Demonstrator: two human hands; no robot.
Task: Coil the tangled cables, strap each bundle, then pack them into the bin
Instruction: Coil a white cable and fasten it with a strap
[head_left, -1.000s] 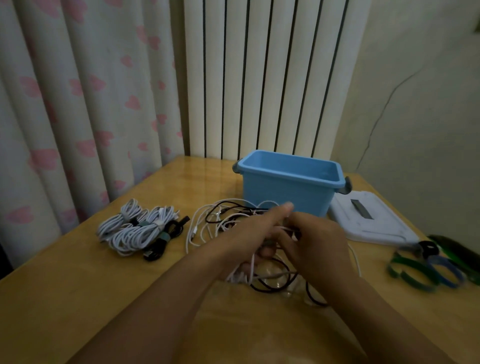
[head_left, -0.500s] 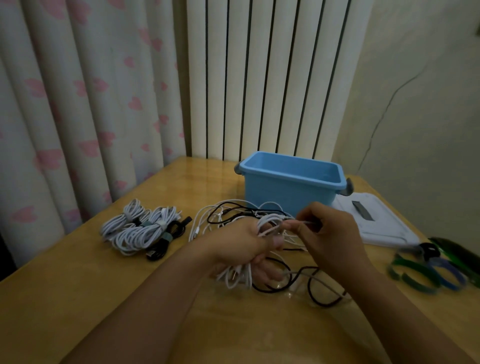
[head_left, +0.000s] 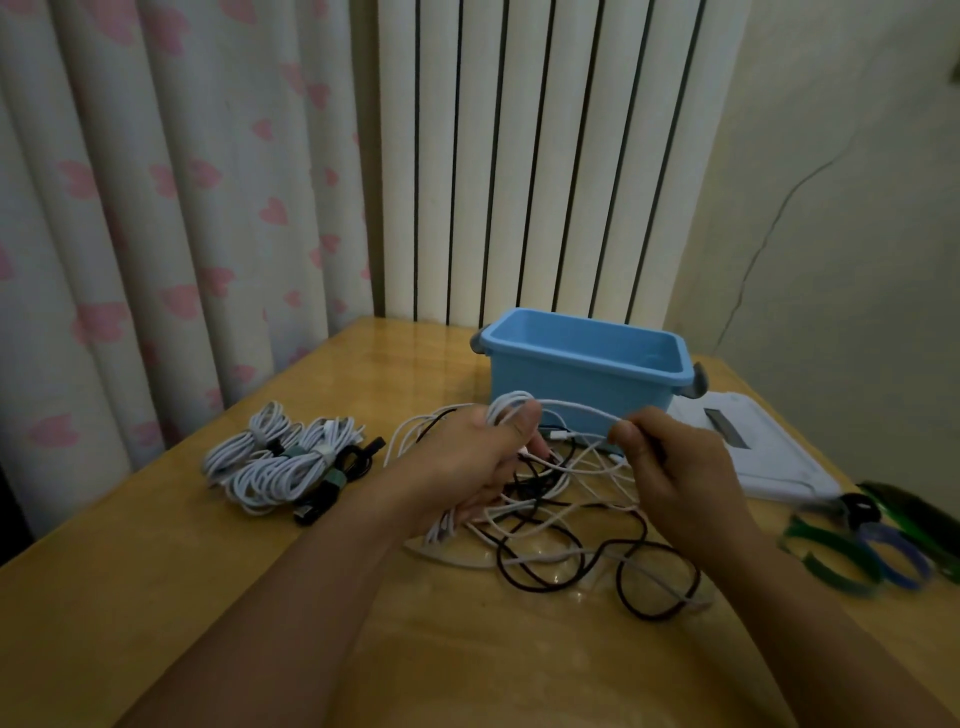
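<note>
Near the front edge of the table (head_left: 130, 597), two bare arms reach in. The left hand (head_left: 467, 467) grips a small bunch of white loops, and the right hand (head_left: 675, 467) pinches the same white cable (head_left: 576, 410) a little way off. Half a second ago the hands were touching; now they are apart, and a short run of cable is pulled straight between them. I think this means a new loop is about to be laid on the bunch, so the coiling is under way but not done. Under the hands lies the tangle (head_left: 571, 535) of black and white cables, still messy. At the left side sit the strapped bundles (head_left: 291, 462), already tied. At the right edge lie the straps (head_left: 857, 551), blurred and partly cut off. Further back stands the blue bin (head_left: 582, 384), with nothing showing inside, and the white lid (head_left: 753, 452) beside it. I cannot tell how many loops the left hand holds.
</note>
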